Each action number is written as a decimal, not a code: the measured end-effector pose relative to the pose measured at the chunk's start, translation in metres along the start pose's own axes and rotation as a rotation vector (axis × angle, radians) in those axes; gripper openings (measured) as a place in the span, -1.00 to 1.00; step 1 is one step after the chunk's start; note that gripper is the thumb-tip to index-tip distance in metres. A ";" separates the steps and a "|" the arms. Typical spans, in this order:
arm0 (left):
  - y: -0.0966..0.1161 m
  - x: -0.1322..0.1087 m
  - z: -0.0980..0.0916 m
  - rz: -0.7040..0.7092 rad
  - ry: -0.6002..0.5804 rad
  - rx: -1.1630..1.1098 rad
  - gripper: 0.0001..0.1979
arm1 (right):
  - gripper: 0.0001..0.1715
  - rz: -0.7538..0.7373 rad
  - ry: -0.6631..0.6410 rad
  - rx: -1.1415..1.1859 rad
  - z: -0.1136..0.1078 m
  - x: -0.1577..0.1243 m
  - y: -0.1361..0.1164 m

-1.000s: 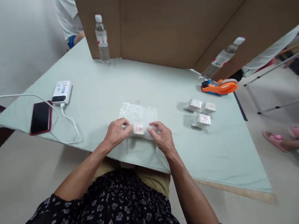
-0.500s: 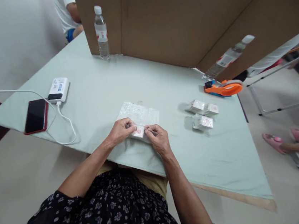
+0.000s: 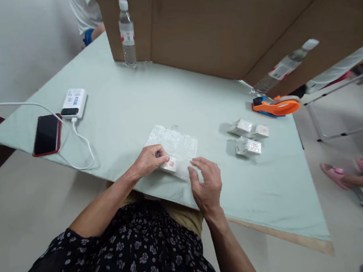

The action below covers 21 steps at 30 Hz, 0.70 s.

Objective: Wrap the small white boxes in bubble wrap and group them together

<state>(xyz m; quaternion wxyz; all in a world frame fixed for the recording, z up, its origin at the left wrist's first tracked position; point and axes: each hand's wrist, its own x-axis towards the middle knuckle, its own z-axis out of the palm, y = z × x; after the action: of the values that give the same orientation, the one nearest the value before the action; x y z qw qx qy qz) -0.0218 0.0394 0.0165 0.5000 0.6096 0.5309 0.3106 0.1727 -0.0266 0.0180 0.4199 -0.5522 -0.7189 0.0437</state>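
A small white box point(image 3: 169, 165) with a reddish print lies at the near edge of a sheet of bubble wrap point(image 3: 174, 141). My left hand point(image 3: 153, 159) is closed on the box's left end, thumb on top. To the right of the box, my right hand point(image 3: 206, 181) hovers by the wrap's right edge, thumb and fingers apart, with nothing seen between them. Farther right, a group of small wrapped boxes point(image 3: 249, 146) stands on the table. An orange tape dispenser point(image 3: 278, 106) lies behind them.
A brown cardboard panel point(image 3: 195, 25) stands along the table's back. One water bottle point(image 3: 127, 35) is upright before it; another bottle point(image 3: 287, 67) leans at right. A phone point(image 3: 47, 134) and a cabled power bank point(image 3: 74, 103) lie left. Other people are partly visible beyond the table.
My right hand has let go of the box's right end, moved right and opened. My left hand keeps its hold. The whole view has shifted slightly.
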 end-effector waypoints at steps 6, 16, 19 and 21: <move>-0.001 -0.005 -0.006 0.003 0.044 0.034 -0.85 | -0.68 -0.276 -0.323 -0.163 0.015 -0.001 -0.019; -0.015 -0.021 -0.041 -0.125 0.231 0.342 -0.67 | -0.72 -0.279 -0.468 -0.300 0.019 0.016 -0.018; -0.017 -0.024 -0.041 -0.179 0.258 0.424 -0.52 | -0.77 -0.294 -0.478 -0.308 0.022 0.019 -0.019; -0.018 -0.024 -0.041 -0.204 0.262 0.451 -0.51 | -0.76 -0.318 -0.484 -0.323 0.022 0.022 -0.019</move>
<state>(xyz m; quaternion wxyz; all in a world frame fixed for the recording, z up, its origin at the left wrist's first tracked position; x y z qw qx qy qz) -0.0714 0.0273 0.0157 0.3076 0.6036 0.7054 0.2086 0.1431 -0.0066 0.0259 0.1458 -0.4662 -0.8725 -0.0070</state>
